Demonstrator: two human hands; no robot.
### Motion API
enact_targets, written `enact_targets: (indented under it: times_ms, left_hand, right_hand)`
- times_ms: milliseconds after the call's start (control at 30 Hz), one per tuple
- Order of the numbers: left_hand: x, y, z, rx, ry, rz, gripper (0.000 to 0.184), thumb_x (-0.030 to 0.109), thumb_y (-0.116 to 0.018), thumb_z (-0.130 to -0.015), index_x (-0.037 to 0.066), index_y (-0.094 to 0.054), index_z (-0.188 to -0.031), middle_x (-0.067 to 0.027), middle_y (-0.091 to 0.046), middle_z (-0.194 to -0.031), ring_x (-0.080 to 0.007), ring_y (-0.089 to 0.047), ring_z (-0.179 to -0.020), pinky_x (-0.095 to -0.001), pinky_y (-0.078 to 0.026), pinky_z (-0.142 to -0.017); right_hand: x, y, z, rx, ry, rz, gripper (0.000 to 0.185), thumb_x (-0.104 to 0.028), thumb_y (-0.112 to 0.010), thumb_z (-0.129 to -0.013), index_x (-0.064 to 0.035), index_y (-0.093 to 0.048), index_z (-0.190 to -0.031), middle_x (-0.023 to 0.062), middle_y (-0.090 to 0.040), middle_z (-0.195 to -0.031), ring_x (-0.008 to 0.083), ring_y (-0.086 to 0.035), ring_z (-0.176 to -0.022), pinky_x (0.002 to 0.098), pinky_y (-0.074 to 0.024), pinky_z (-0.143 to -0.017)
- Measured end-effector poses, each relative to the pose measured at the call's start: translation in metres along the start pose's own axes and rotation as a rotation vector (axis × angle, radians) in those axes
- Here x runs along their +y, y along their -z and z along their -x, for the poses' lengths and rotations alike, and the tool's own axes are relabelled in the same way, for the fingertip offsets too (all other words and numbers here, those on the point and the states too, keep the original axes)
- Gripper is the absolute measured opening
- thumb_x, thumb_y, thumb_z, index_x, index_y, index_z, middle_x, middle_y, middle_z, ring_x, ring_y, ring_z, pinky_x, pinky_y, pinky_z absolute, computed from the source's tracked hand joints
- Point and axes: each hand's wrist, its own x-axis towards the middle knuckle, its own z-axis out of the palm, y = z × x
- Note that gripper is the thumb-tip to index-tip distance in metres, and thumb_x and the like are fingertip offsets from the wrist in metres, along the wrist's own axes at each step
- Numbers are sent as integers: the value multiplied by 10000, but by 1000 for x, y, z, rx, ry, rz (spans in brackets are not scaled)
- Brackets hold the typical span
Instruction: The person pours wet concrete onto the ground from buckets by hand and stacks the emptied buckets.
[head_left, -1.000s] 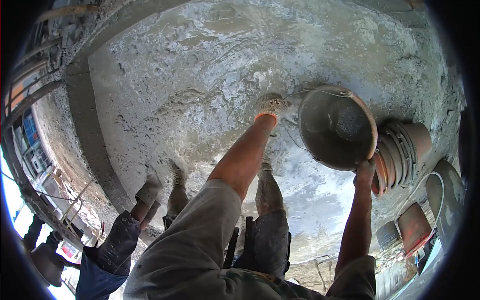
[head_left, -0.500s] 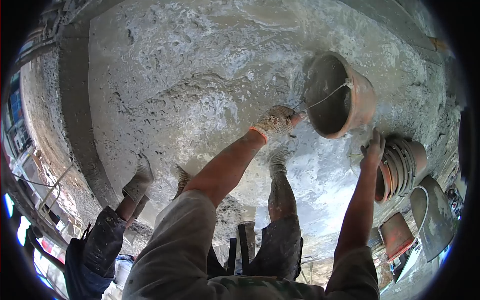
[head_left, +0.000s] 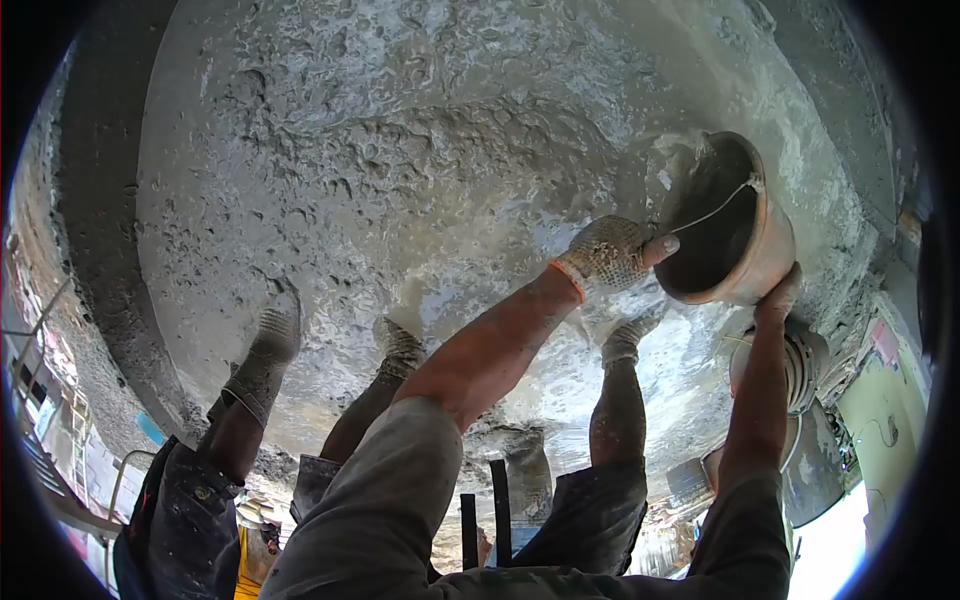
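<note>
A clay-coloured bucket (head_left: 772, 240), smeared with grey, tips on its side over wet grey cement (head_left: 480, 200), its dark mouth turned to the left. My left hand (head_left: 612, 252), in a knitted glove with an orange cuff, is closed around the thin handle at the mouth's near side, thumb outstretched. My right hand (head_left: 780, 292) grips the bucket's lower end from below; its fingers are partly hidden. Close beneath that hand and forearm, partly covered, lies a stack of nested buckets (head_left: 803, 370).
Legs in dark shorts (head_left: 185, 510) stand in the cement on the left, and another leg (head_left: 620, 400) stands between my arms. A raised grey edge (head_left: 100, 230) borders the cement on the left. A grey bucket (head_left: 815, 470) is at the lower right.
The bucket has shifted right and slightly down in view, with my left hand on its handle. My right hand has gone from beside the stacked buckets to the bucket's lower end.
</note>
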Motion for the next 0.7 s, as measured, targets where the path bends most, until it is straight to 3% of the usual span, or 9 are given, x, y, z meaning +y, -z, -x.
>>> enact_targets:
  times_ms: [33,100,167,300,367,467,567,633,700]
  left_hand:
    - [-5,15,12,60,-95,-70,674,600,-361,-906,-3,-628,-770,-194,-577,-645,-360,-543,-610,-408,-456,-619]
    - [-14,88,47,-163,67,-98,582,547,-456,-889,-1,-646,-837,-224,-610,-758,-355,-602,-730,-437,-442,-680]
    - [-44,147,103,-130,219,211,441,442,-563,-878,10,-654,-887,-182,-617,-736,-300,-603,-720,-380,-453,-672]
    - [-67,205,182,245,290,253,376,360,-618,-861,-6,-637,-777,-130,-562,-635,-251,-529,-605,-378,-429,-599]
    - [-62,251,220,116,336,188,383,380,-621,-849,6,-633,-767,-101,-559,-627,-225,-527,-613,-365,-430,-600]
    - [-50,290,296,369,407,169,407,410,-628,-833,19,-617,-720,-85,-540,-607,-221,-514,-600,-356,-413,-584]
    - [-20,304,336,880,436,104,435,425,-618,-837,20,-599,-680,-82,-525,-590,-215,-470,-556,-358,-380,-547]
    - [18,323,365,1006,623,-7,467,434,-604,-845,12,-561,-648,-78,-498,-569,-198,-436,-533,-357,-358,-527]
    - [44,332,382,1102,688,126,467,496,-654,-801,38,-566,-770,-10,-495,-625,-132,-425,-569,-287,-350,-559]
  right_hand:
    - [23,-21,32,33,-97,-162,709,-591,-340,-881,-100,-350,-1392,90,-397,-1383,284,-371,-1267,402,-249,-1075]
    - [71,-65,87,2,-111,-390,724,-596,-331,-878,-107,-315,-1412,96,-352,-1423,291,-323,-1310,409,-230,-1097]
    - [92,-119,139,-50,-43,-501,710,-610,-335,-874,-132,-334,-1399,79,-340,-1425,276,-319,-1308,400,-242,-1091]
    - [69,-203,194,-184,-29,-402,780,-658,-352,-856,-115,-290,-1412,82,-313,-1437,285,-316,-1300,408,-248,-1083]
    - [66,-246,225,-273,-50,-344,811,-679,-367,-842,-105,-294,-1410,84,-310,-1438,282,-311,-1298,414,-255,-1076]
    - [85,-327,285,-360,-24,-338,827,-689,-386,-830,-96,-308,-1401,90,-321,-1429,284,-308,-1293,415,-263,-1068]
    - [82,-384,356,-520,-156,-354,842,-691,-416,-819,-66,-346,-1379,111,-371,-1393,278,-357,-1256,402,-292,-1044]
    - [88,-431,410,-571,-197,-328,846,-692,-422,-816,-57,-357,-1371,118,-387,-1381,278,-390,-1232,399,-311,-1030]
    - [90,-451,444,-693,-298,-295,782,-670,-393,-839,-101,-365,-1374,114,-404,-1372,300,-393,-1233,440,-299,-1040]
